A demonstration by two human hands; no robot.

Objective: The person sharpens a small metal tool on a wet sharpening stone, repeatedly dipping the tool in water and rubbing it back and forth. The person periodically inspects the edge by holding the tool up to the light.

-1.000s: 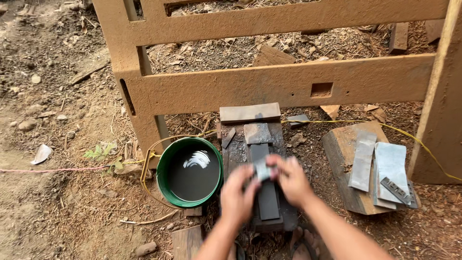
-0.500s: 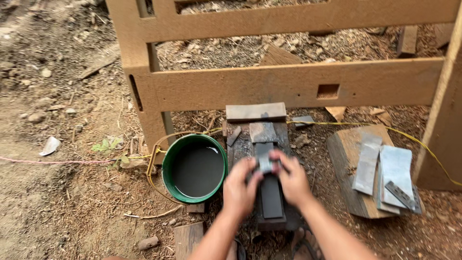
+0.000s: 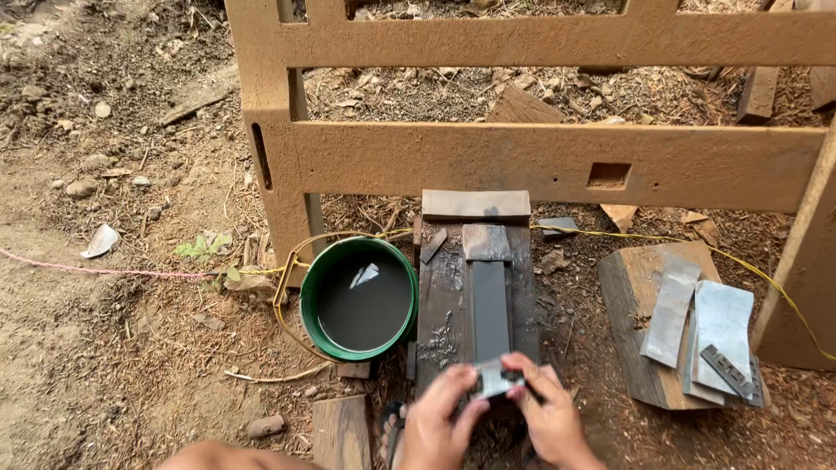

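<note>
Both hands pinch a small flat metal blade (image 3: 494, 380) at the near end of a long dark sharpening stone (image 3: 488, 305). My left hand (image 3: 440, 425) grips the blade's left side, my right hand (image 3: 547, 416) its right side. The stone lies lengthwise on a wet dark wooden board (image 3: 440, 300) on the ground. Grey slurry spots the board to the left of the stone. A lighter stone piece (image 3: 486, 242) sits at the stone's far end.
A green bucket (image 3: 311, 300) of dark water stands just left of the board. A wooden block (image 3: 625, 287) at right carries grey abrasive sheets (image 3: 721, 320) and a small blade (image 3: 726, 371). A brown wooden frame (image 3: 540, 161) crosses behind. Yellow cord and pink string run over the dirt.
Both hands have drawn the blade back along the stone from its far half to its near end. The camera view has shifted a little.
</note>
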